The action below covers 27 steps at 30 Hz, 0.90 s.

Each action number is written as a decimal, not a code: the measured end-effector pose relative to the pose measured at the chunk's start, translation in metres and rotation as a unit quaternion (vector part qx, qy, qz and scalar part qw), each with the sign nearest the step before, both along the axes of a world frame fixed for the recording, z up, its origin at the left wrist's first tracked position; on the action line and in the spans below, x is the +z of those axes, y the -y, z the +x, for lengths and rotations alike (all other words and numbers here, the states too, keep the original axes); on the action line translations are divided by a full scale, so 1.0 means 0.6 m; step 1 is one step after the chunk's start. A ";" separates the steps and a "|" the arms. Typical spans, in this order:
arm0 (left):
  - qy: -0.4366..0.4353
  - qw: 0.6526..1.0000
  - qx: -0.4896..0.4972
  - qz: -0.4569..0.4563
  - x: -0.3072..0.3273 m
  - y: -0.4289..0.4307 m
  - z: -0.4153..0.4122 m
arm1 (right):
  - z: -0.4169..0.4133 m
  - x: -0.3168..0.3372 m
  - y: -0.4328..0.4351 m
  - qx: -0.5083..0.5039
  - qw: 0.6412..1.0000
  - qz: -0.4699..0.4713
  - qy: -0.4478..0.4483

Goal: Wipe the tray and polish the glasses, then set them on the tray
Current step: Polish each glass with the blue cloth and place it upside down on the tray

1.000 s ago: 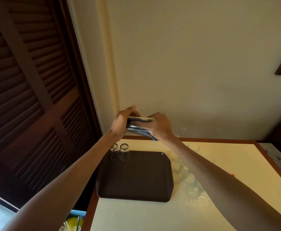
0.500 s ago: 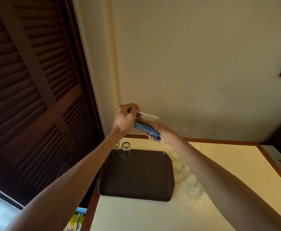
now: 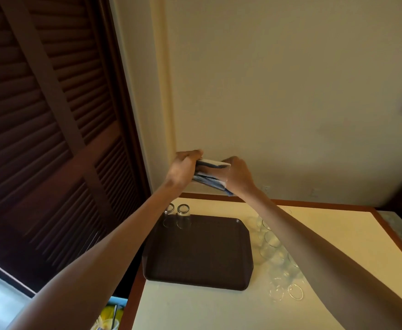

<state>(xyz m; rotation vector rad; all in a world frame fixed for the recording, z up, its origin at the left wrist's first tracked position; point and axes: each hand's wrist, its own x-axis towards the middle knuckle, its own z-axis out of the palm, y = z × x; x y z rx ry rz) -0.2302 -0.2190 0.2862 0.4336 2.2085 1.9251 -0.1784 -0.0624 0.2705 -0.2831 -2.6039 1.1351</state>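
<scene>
So the left hand (image 3: 183,170) grips a glass (image 3: 215,163) — the right hand (image 3: 238,175) is curled round the blue cloth (image 3: 208,182) on it. Two upside-down glasses (image 3: 183,216) sit on the brown tray (image 3: 197,256).

A dark brown tray (image 3: 197,253), rectangular with rounded corners, lies flat on the cream surface (image 3: 338,225) near its left edge. At the tray's 11 o'clock corner two clear glasses (image 3: 183,216) stand side by side, seemingly mouth-down, the left one partly hidden by an arm. More clear glasses (image 3: 270,248) crowd together on the surface just off the tray's 3 o'clock side, running down towards 5 o'clock. A raised glass (image 3: 215,164) lies on its side in the air beyond the tray's 12 o'clock edge, gripped by the left hand (image 3: 183,170) at one end and the right hand (image 3: 236,173) at the other, with a blue cloth (image 3: 209,182) bunched against its underside
</scene>
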 end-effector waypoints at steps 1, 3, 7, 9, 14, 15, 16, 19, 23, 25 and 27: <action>-0.060 0.998 0.002 -0.008 0.002 0.000 0.001 | 0.003 0.000 0.006 0.024 0.985 -0.161 0.055; -0.145 0.989 0.002 -0.004 0.005 0.001 0.007 | 0.019 0.011 0.020 0.057 0.913 -0.358 0.186; -0.114 0.991 -0.062 0.041 0.004 0.007 0.008 | 0.015 0.019 0.015 0.042 0.959 -0.255 0.114; 0.019 0.990 -0.117 0.075 0.007 0.011 0.002 | 0.011 0.024 0.005 -0.008 0.999 0.020 0.039; 0.169 0.976 -0.119 0.063 0.013 0.013 0.004 | 0.028 0.050 0.010 -0.036 0.923 0.372 -0.088; 0.167 0.980 -0.083 0.064 0.011 0.010 0.002 | 0.025 0.047 0.009 -0.040 0.925 0.366 -0.089; 0.155 0.985 -0.047 0.059 0.007 0.006 -0.001 | 0.026 0.046 0.011 -0.042 0.929 0.357 -0.090; 0.062 0.998 0.012 0.015 0.000 0.001 0.000 | 0.021 0.027 0.014 -0.033 0.976 0.214 -0.038; -0.081 0.996 0.024 -0.015 0.005 0.008 0.012 | 0.019 -0.002 0.033 -0.004 0.933 -0.310 0.183; -0.090 0.996 0.015 -0.002 -0.002 0.010 0.014 | 0.017 -0.011 0.037 0.004 0.917 -0.355 0.183; -0.041 0.998 -0.013 0.047 -0.005 0.013 0.016 | 0.019 -0.010 0.037 -0.008 0.952 -0.278 0.129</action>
